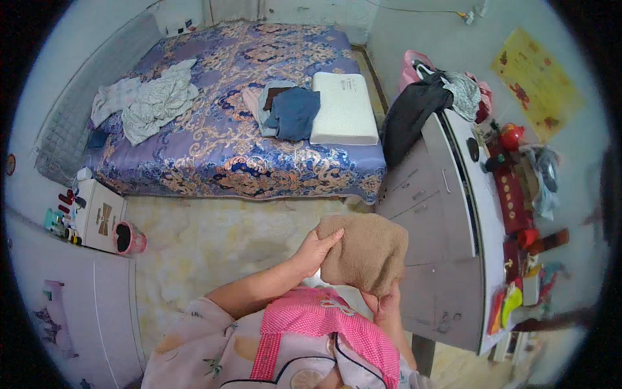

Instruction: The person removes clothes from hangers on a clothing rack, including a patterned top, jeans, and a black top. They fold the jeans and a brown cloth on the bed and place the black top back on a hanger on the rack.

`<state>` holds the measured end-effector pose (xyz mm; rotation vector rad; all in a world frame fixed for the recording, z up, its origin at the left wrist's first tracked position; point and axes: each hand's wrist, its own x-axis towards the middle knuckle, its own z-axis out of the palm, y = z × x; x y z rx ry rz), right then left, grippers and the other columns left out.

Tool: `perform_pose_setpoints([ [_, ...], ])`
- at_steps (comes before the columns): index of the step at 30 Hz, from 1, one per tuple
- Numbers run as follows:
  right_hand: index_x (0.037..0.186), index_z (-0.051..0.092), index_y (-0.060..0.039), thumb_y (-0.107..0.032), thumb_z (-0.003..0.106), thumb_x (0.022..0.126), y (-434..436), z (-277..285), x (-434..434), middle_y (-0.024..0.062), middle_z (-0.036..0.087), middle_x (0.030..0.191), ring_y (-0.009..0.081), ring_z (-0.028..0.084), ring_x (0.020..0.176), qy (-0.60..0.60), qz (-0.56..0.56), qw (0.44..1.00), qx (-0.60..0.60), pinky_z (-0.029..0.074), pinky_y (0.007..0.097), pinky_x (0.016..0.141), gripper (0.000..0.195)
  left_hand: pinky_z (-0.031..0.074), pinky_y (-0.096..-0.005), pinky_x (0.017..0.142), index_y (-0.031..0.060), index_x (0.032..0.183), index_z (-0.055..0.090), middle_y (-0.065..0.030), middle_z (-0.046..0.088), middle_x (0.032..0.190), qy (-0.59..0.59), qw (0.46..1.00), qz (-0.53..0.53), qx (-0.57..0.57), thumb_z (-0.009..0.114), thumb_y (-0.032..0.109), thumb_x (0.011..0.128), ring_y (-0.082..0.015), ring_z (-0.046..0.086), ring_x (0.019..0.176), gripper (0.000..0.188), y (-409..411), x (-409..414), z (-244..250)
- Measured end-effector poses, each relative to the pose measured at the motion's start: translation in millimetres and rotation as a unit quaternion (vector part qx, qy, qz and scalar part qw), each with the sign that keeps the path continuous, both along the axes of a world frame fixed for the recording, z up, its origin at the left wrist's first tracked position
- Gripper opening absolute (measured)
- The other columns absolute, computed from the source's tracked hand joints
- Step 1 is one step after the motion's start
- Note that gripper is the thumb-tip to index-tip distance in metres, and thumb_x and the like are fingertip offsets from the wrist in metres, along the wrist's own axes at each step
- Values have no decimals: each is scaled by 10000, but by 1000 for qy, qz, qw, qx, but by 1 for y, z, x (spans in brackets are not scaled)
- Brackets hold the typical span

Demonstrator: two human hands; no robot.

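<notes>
A brown plush cloth (364,250), folded into a rough square, is held up in front of my pink checked apron (311,311). My left hand (318,253) grips its left edge, thumb lying over the top face. At the lower right corner my right hand (384,296) holds the cloth from below; part of that hand is hidden behind it. Beyond stands a bed with a purple patterned cover (233,160). On the cover lie a dark blue folded garment (296,114), other folded clothes (265,104) and a white contoured pillow (345,109).
Crumpled light clothes (158,104) lie at the bed's left. A grey cabinet (427,214) stands close on my right, with black clothing (413,116) draped over its far end. A pink bin (130,237) sits beside a white nightstand (99,214) at left, on the tiled floor (204,233).
</notes>
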<state>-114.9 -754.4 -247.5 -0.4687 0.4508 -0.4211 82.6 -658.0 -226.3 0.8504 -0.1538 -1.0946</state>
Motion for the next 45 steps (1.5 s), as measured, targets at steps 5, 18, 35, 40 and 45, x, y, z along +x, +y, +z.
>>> perform_pose_setpoints([
  [5,974,524,-65,-181,666,751,-48,-2,73,37,534,737,192,490,551,155,19,988,-17,402,331,443,289,484,-333,836,29,1179,506,-57,593,1087,18,997,62,52,612,165,878,-169,575,985,347,-16,51,-17],
  [18,1228,445,-43,-26,569,766,-276,18,179,43,575,959,131,577,768,105,-129,974,-154,487,227,585,479,437,-333,885,47,1381,256,-133,449,1277,-255,940,-221,60,569,146,901,-202,515,1065,581,-168,174,-1],
  [35,1197,524,-25,-205,484,918,-643,63,167,131,576,1168,304,557,1032,73,-489,838,-230,473,431,860,335,474,-301,560,40,1095,541,-76,601,935,-170,913,46,367,573,168,863,-152,584,714,267,-219,429,-192],
  [40,1234,495,-4,-197,568,861,-669,44,168,119,519,1239,261,465,1151,154,-435,866,-190,430,384,921,427,467,-311,497,48,1117,514,-85,568,898,-134,905,152,373,610,105,819,-164,565,653,319,-195,505,-274],
  [45,1220,501,-29,-227,559,848,-638,56,187,123,535,1212,285,469,1132,211,-348,889,-213,405,386,933,425,490,-352,742,5,1200,473,-150,580,1017,-191,835,98,507,660,163,785,-253,593,857,482,-194,558,-304],
])
